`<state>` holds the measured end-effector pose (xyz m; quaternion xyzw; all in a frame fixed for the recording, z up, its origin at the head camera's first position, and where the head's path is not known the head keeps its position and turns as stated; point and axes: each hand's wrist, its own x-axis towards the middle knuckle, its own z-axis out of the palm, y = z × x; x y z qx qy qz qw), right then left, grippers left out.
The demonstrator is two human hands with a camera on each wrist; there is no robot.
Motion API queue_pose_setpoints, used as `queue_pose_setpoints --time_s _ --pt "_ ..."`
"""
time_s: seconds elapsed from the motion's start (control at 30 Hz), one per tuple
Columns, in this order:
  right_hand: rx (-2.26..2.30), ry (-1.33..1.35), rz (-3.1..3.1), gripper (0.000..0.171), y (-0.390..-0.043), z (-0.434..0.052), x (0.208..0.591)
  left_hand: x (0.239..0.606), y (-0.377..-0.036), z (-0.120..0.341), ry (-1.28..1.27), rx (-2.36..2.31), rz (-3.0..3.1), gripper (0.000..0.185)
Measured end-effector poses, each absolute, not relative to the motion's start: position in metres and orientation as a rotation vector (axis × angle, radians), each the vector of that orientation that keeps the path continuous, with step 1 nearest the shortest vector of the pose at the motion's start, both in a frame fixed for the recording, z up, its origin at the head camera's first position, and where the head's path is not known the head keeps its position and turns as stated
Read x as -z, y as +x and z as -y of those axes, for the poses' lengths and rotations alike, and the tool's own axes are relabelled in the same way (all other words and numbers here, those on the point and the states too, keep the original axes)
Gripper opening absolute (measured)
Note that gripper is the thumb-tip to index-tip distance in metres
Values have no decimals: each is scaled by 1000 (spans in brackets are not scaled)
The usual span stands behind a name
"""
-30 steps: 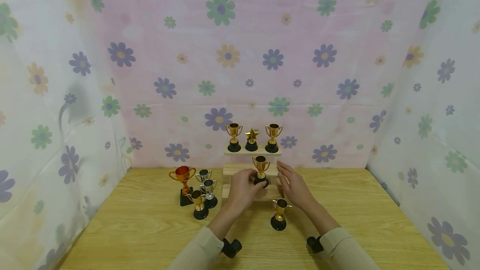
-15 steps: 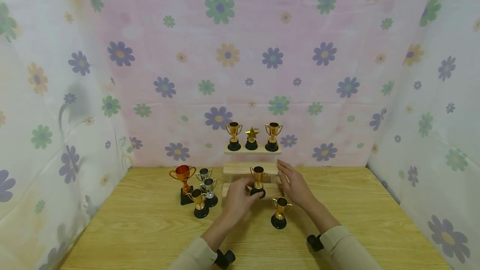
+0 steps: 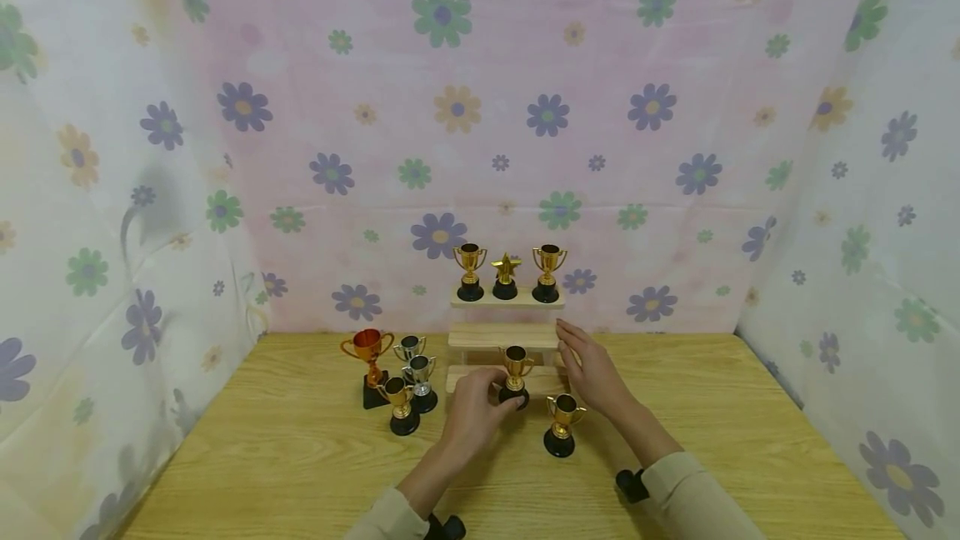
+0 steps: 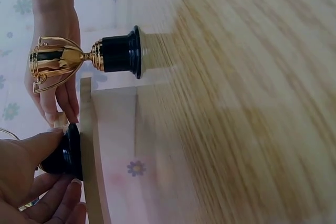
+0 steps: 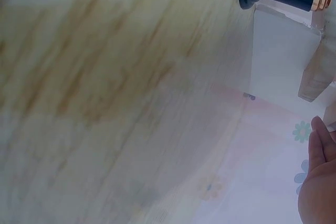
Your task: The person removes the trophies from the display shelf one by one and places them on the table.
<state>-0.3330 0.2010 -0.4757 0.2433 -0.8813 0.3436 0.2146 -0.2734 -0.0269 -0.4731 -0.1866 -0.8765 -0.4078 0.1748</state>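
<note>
The left hand (image 3: pixel 471 413) pinches the small gold plastic trophy cup (image 3: pixel 516 362) by its black round base (image 4: pixel 65 153), likely light, rigid and top-heavy, while the right hand (image 3: pixel 592 373) hovers with fingers loose.

— What surrounds the scene?
— Pale floral cloth (image 3: pixel 480 107) hangs at twelve o'clock, pinkish in the middle, with more of it draped at nine and three.
— And below?
— A light wood-grain worktop (image 3: pixel 712 440) under soft, even light.
</note>
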Motion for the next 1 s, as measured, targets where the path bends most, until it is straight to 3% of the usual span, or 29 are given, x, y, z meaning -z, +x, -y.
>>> queue_pose_setpoints --time_s 1.0 --pt "-960 685 2453 41 -333 -203 477 488 -256 27 -751 1348 2694 24"
